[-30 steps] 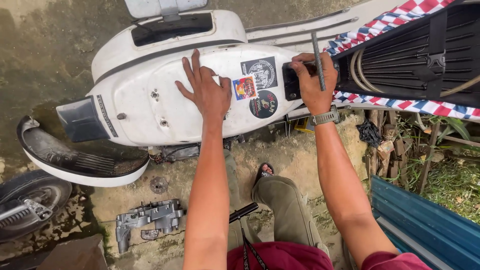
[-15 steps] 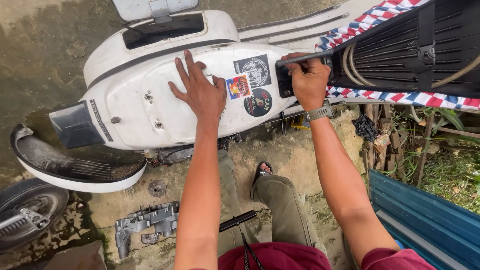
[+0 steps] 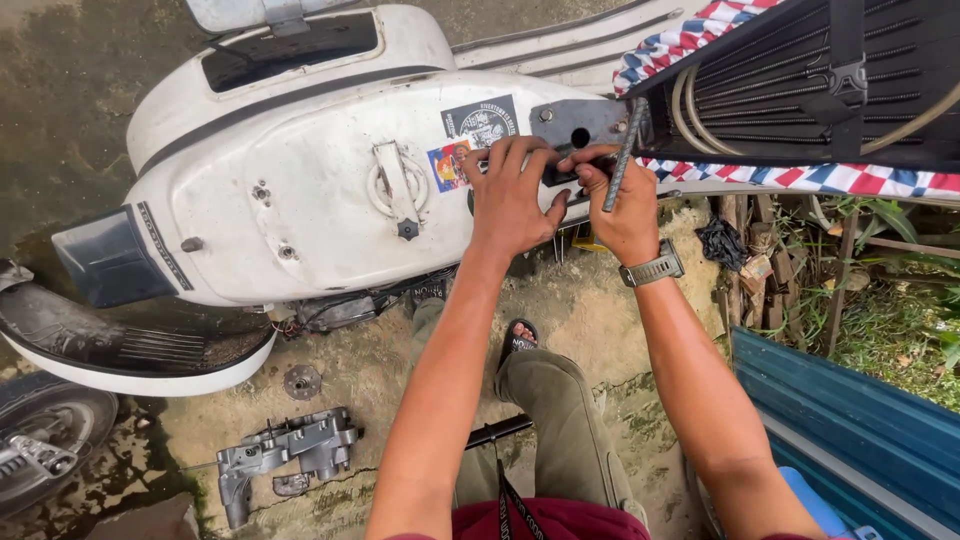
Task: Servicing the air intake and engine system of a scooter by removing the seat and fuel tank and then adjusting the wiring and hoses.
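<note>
Steadying the white scooter panel [image 3: 330,200] at centre frame, the left hand [image 3: 510,200] is pressing flat, fingers spread, holding nothing, while the right hand [image 3: 625,205] is gripping a thin metal rod [image 3: 622,155] upright, fist closed around it.

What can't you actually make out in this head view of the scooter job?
- Part under the left hand: hidden by fingers.
- Lower end of the threaded rod: hidden inside the right hand.
- Wheel: cut off by the left edge.
- Sticker print: too small.
</note>
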